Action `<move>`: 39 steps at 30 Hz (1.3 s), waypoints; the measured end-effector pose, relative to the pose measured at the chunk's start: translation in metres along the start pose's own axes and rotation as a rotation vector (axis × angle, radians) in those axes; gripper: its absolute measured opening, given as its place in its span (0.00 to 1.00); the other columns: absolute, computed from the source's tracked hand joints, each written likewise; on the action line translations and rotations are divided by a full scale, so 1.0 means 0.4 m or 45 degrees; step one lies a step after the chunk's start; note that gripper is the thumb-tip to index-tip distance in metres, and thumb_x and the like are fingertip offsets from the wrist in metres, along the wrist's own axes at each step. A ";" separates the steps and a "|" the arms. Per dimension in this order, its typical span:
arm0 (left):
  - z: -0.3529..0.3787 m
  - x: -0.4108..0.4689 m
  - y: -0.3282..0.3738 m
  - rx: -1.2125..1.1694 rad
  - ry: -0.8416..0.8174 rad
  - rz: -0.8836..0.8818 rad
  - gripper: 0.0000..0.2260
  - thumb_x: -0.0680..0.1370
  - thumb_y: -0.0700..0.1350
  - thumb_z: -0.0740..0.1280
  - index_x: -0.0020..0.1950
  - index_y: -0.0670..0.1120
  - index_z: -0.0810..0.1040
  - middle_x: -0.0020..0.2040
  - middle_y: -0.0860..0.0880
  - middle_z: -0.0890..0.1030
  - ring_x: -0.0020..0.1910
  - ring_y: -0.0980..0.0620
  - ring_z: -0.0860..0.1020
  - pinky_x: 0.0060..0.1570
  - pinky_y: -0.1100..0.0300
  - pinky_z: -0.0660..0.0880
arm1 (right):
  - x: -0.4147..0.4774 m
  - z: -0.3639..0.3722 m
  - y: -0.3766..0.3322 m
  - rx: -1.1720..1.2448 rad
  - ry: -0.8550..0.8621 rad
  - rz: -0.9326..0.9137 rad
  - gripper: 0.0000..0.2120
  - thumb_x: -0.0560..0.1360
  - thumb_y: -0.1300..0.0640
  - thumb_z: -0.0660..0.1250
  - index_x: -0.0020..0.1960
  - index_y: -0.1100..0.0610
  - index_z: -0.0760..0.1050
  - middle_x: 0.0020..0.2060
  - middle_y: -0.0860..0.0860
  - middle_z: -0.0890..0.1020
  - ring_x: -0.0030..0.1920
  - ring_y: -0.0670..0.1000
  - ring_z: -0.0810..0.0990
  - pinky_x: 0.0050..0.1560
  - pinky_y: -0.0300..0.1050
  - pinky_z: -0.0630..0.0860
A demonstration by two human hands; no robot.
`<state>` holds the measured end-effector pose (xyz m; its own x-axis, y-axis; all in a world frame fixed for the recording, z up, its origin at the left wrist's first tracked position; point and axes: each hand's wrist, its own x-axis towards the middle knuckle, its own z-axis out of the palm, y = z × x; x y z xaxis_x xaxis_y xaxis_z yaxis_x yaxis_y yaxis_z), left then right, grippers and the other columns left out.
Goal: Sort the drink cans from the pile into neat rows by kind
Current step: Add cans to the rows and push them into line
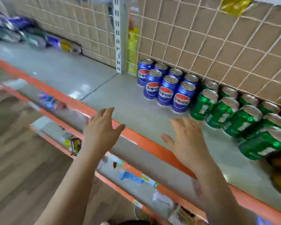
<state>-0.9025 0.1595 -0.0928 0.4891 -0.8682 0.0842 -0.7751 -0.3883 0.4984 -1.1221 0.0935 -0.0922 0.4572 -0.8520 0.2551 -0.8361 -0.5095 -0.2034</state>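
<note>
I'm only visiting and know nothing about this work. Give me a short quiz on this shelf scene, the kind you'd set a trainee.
1. True or false: the left hand and the right hand both hold nothing.
2. The upright blue metal drink cans stand: A) left of the green metal drink cans; B) right of them; C) stacked on them.
3. Fill in: the blurred pile of cans lies at the far ___ end of the grey shelf.
Key: 1 true; 2 A; 3 left.
</note>
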 end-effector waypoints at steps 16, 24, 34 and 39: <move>-0.277 -0.086 -0.580 -0.084 0.340 -0.714 0.21 0.76 0.55 0.64 0.68 0.51 0.71 0.63 0.47 0.74 0.62 0.43 0.72 0.54 0.52 0.70 | 0.218 0.257 -0.564 0.287 -0.122 -0.483 0.23 0.65 0.55 0.77 0.56 0.62 0.77 0.49 0.61 0.79 0.48 0.65 0.78 0.53 0.59 0.75; -0.331 0.057 -0.732 -0.095 0.424 -0.839 0.20 0.76 0.55 0.64 0.66 0.50 0.71 0.61 0.47 0.74 0.61 0.44 0.72 0.53 0.52 0.69 | 0.431 0.367 -0.760 0.386 -0.180 -0.552 0.22 0.66 0.47 0.65 0.55 0.59 0.78 0.49 0.58 0.79 0.48 0.63 0.78 0.53 0.58 0.75; -0.440 0.430 -0.891 -0.026 0.437 -0.688 0.21 0.77 0.56 0.63 0.68 0.51 0.69 0.66 0.51 0.71 0.54 0.45 0.77 0.49 0.55 0.70 | 0.781 0.487 -0.999 0.436 -0.152 -0.589 0.24 0.68 0.47 0.66 0.56 0.62 0.78 0.52 0.61 0.79 0.53 0.64 0.77 0.55 0.57 0.72; -0.453 0.549 -0.965 -0.061 0.388 -0.652 0.20 0.77 0.55 0.63 0.67 0.51 0.71 0.67 0.52 0.71 0.62 0.49 0.72 0.52 0.57 0.68 | 0.879 0.534 -1.063 0.407 -0.353 -0.534 0.24 0.73 0.49 0.69 0.65 0.57 0.72 0.63 0.56 0.73 0.63 0.58 0.70 0.65 0.50 0.64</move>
<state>-0.4235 0.1746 -0.1105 0.8938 -0.4439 0.0633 -0.3952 -0.7133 0.5789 -0.5411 -0.0150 -0.1182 0.8266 -0.5482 0.1275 -0.4543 -0.7836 -0.4239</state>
